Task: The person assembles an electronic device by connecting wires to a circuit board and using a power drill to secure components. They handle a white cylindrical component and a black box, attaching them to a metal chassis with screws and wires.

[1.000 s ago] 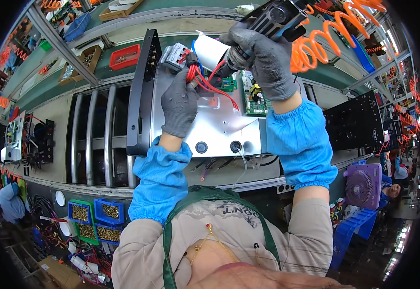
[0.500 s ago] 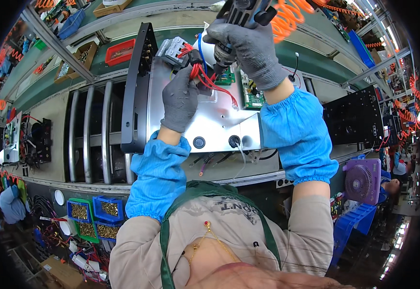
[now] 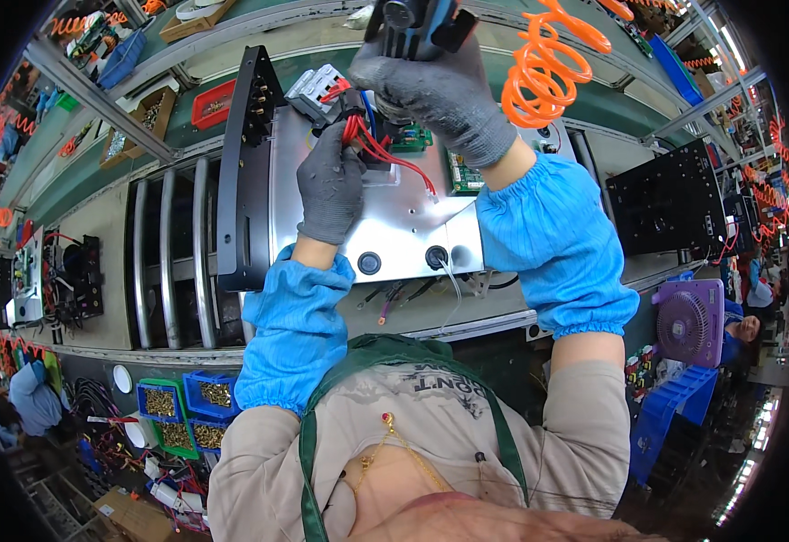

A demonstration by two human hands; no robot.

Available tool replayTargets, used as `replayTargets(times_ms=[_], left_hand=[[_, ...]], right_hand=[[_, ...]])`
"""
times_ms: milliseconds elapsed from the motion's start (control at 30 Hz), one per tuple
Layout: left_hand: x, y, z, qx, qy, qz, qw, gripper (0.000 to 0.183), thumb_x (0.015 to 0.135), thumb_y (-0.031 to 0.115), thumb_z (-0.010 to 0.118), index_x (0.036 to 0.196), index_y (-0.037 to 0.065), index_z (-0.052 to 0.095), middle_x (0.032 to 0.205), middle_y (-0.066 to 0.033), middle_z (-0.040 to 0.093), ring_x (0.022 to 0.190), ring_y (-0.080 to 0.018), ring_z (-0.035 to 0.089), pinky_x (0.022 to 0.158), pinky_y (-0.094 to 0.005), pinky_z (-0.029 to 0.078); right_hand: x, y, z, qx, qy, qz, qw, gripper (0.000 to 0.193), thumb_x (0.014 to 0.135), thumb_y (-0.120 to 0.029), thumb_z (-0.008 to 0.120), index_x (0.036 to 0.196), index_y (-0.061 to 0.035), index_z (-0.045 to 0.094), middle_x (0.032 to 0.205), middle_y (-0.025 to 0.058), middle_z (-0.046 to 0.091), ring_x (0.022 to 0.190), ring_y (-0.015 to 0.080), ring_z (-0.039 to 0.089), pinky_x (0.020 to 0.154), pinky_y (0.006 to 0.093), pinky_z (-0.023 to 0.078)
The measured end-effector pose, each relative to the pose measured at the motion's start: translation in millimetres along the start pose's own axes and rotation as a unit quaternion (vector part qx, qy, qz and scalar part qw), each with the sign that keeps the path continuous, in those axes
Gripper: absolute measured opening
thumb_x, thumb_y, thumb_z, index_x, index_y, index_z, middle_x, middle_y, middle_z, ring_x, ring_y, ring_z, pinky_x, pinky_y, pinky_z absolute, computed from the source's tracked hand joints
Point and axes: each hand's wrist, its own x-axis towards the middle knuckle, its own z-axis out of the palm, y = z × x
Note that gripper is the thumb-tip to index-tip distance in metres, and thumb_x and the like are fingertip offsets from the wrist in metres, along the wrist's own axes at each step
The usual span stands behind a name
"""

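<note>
A silver sheet-metal chassis (image 3: 403, 233) with an upright black panel (image 3: 246, 181) along its left side lies before me. My left hand (image 3: 329, 190), in a grey glove, closes around a bundle of red wires (image 3: 393, 155) near the grey circuit breakers (image 3: 319, 93). Gripped in my gloved right hand (image 3: 444, 99) is a dark power screwdriver (image 3: 413, 27), raised over the far part of the chassis. Its tip is hidden behind my glove. Green circuit boards (image 3: 463, 175) sit on the chassis under and beside my right wrist.
An orange coiled air hose (image 3: 539, 77) hangs right of the driver. Metal rollers (image 3: 168, 253) lie left of the chassis; another black unit (image 3: 666, 200) stands right. Blue and green bins of brass parts (image 3: 210, 393) sit at lower left, a purple fan (image 3: 691, 322) at right.
My right hand and the power screwdriver have moved left and farther away. My left hand has shifted slightly left, still on the red wires. The view has tilted a little.
</note>
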Motion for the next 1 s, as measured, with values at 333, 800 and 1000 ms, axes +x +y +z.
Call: replayTargets(times_ms=[333,800,1000], left_hand=[[-4.3,-10.9,2.2,0.063,-0.011,0.028,0.998,0.025,0.082,0.002,0.055,0.107,0.005,0.058,0.084,-0.0170,0.065,0.074,-0.0332,0.065,0.064,-0.0384,0.051],[-4.5,-11.9,3.4,0.083,-0.003,0.042,0.996,0.030,0.081,-0.001,0.053,0.110,0.006,0.057,0.081,-0.0170,0.063,0.068,-0.0306,0.064,0.062,-0.0380,0.051],[-3.7,-0.7,1.5,0.076,0.014,0.064,0.995,0.031,0.083,-0.002,0.050,0.113,0.004,0.056,0.081,-0.0137,0.061,0.067,-0.0212,0.061,0.064,-0.0326,0.048]], right_hand=[[0.0,4.1,-0.2,-0.067,0.008,0.011,0.998,0.022,0.064,-0.021,0.074,0.078,-0.0064,0.064,0.068,0.0021,0.064,0.061,0.0097,0.058,0.061,0.0263,0.049],[-4.9,-8.1,7.7,-0.071,0.008,0.006,0.997,0.036,0.069,-0.023,0.071,0.098,-0.0043,0.062,0.084,0.0055,0.065,0.069,0.0122,0.060,0.069,0.0252,0.051],[0.2,2.7,2.7,-0.078,0.057,-0.064,0.993,0.039,0.062,-0.020,0.070,0.099,-0.0098,0.065,0.086,0.0030,0.066,0.075,0.0108,0.060,0.074,0.0258,0.049]])
